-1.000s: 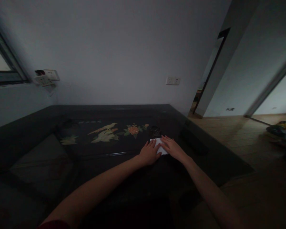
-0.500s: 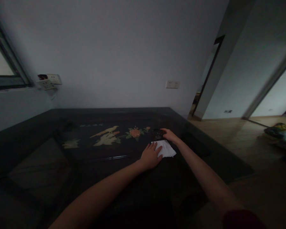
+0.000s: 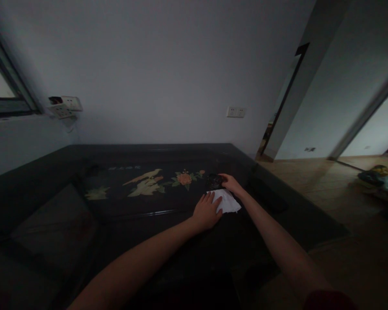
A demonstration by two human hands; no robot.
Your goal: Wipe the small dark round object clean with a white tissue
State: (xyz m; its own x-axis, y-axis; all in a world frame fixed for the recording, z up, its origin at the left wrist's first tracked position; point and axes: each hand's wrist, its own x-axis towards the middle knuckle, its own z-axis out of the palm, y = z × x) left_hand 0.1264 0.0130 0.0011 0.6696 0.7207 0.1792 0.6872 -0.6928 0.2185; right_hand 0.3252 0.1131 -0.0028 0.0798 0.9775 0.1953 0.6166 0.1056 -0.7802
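Note:
My left hand (image 3: 208, 211) lies flat with its fingers spread, pressing on a white paper tissue (image 3: 228, 202) on the dark glossy tabletop (image 3: 168, 234). Just beyond the tissue stands a small dark, shiny, round object like a glass ashtray (image 3: 214, 181). The fingers of my right hand (image 3: 232, 184) are closed on its right side; the dim light hides its details. Left of it, a flower and bird picture (image 3: 184, 178) decorates the tabletop.
A pale wall (image 3: 155, 77) rises behind the table, with a double socket (image 3: 236, 112) on it. Loose sockets (image 3: 62, 110) hang at the left near a window (image 3: 3, 82). Wooden floor (image 3: 297, 176) and a heap of bags (image 3: 380, 176) lie to the right.
The view has shifted slightly. Both hands keep almost the same places, the left on the tissue and the right at the dark round object.

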